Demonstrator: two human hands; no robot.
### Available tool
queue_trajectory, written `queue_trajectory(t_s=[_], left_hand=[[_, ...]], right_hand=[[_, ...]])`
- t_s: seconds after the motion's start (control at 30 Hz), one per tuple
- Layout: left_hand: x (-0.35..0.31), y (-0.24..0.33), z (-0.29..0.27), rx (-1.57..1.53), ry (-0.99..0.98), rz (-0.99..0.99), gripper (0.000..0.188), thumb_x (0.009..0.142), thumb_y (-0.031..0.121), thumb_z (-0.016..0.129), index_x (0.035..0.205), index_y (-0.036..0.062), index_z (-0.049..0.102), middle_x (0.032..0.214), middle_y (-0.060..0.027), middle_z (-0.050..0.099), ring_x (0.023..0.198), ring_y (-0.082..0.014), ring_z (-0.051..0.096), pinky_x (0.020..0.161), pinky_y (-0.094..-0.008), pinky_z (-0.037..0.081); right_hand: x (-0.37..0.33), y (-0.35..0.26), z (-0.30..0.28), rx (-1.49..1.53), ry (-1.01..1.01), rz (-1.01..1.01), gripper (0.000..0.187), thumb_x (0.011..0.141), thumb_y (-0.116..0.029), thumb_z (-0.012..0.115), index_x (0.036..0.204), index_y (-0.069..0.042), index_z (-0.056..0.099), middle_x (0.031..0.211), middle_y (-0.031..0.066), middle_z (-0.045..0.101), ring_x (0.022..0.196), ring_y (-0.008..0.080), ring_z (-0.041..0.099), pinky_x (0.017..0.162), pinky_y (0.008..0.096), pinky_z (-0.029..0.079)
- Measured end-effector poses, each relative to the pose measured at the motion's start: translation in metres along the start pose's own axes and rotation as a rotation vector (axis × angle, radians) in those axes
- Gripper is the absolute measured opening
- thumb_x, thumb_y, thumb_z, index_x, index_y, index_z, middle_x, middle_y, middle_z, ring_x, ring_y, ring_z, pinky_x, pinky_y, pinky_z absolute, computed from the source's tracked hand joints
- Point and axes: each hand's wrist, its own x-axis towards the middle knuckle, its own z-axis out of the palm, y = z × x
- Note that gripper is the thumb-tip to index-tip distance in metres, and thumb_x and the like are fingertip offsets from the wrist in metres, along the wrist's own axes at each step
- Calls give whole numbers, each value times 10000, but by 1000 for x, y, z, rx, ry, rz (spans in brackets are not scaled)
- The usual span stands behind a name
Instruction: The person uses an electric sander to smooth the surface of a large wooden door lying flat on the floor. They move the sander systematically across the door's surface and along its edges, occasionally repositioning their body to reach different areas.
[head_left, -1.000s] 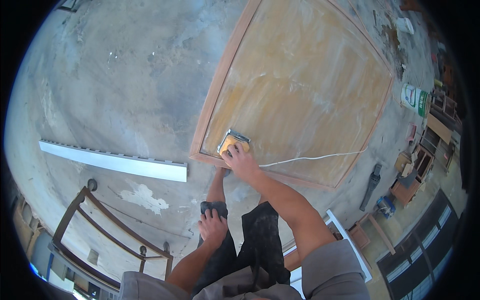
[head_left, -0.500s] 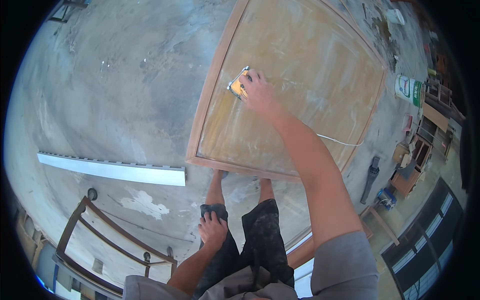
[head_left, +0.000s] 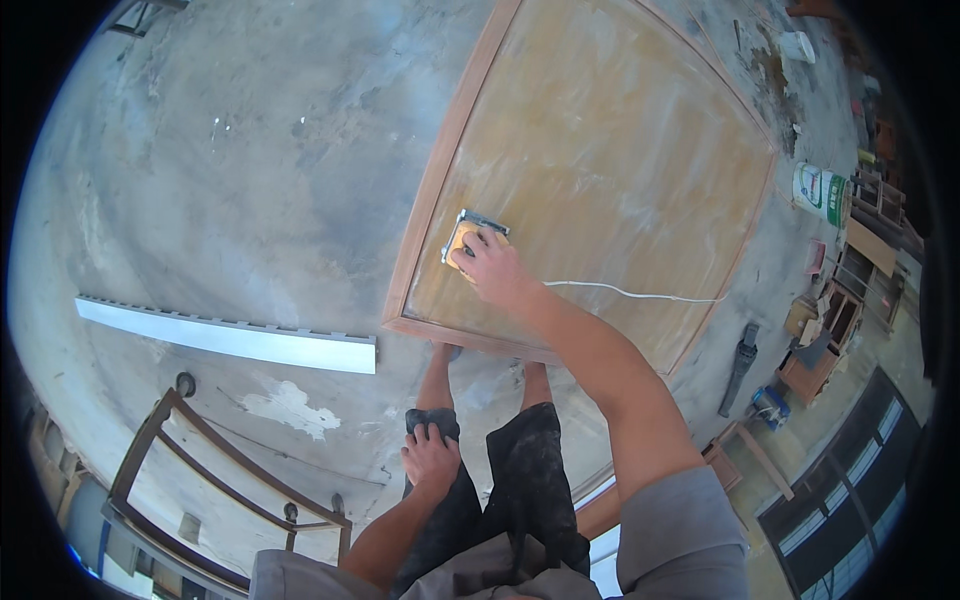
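Note:
My right hand point(head_left: 489, 266) is wrapped round the top of a yellow sheet sander point(head_left: 460, 243) with a dark, clamped base plate. The sander rests on a wide wooden panel point(head_left: 600, 150), close to its left edge and near corner. A raised reddish-brown frame runs round the panel, whose yellowish face has pale dusty streaks. From beside my right wrist a white cord point(head_left: 640, 294) crosses the panel to its right edge. My left hand point(head_left: 431, 456) lies on my left knee, over dark shorts, fingers spread and holding nothing.
A long white metal strip point(head_left: 225, 338) lies on the concrete floor to the left. Below it stands a brown wheeled frame point(head_left: 215, 440). Rightward are a white-and-green bucket point(head_left: 820, 194), a dark elongated tool point(head_left: 739, 370), a blue container point(head_left: 770, 406) and wooden drawer units point(head_left: 812, 365).
My right hand has drawn the sander toward me and slightly left across the panel, turning it somewhat. More of the white cord shows now. My left hand stays on the knee.

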Motion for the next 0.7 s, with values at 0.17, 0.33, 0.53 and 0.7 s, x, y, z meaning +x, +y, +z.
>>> queue_trajectory(t_s=[0.17,0.33,0.53,0.7], left_hand=[[-1,-1,-3,-19,-17,4,398,923,346,610,1204,67,643,1262,-136,598,1200,-344,555,965,-512,471],[-4,-2,1,-12,8,9,389,915,342,624,1188,66,644,1246,-127,601,1179,-339,566,942,-504,479],[-5,-1,0,-3,18,11,374,918,339,628,1178,70,639,1244,-129,599,1180,-342,568,949,-505,481],[-5,1,-1,-11,9,3,377,919,343,628,1182,72,636,1248,-132,594,1186,-343,564,956,-504,480]], right_hand=[[53,50,-42,-49,109,65,525,721,-106,833,1188,-189,608,1226,64,514,1197,301,539,789,438,624],[89,73,-71,-47,95,159,497,804,-98,771,1258,-165,581,1281,91,515,1212,333,545,834,462,599],[68,34,-40,-56,63,108,517,788,-125,784,1262,-181,586,1265,92,526,1214,338,541,817,453,611],[34,-18,8,-22,22,58,395,828,-147,732,1205,-180,619,1212,81,548,1213,327,545,790,419,625]])
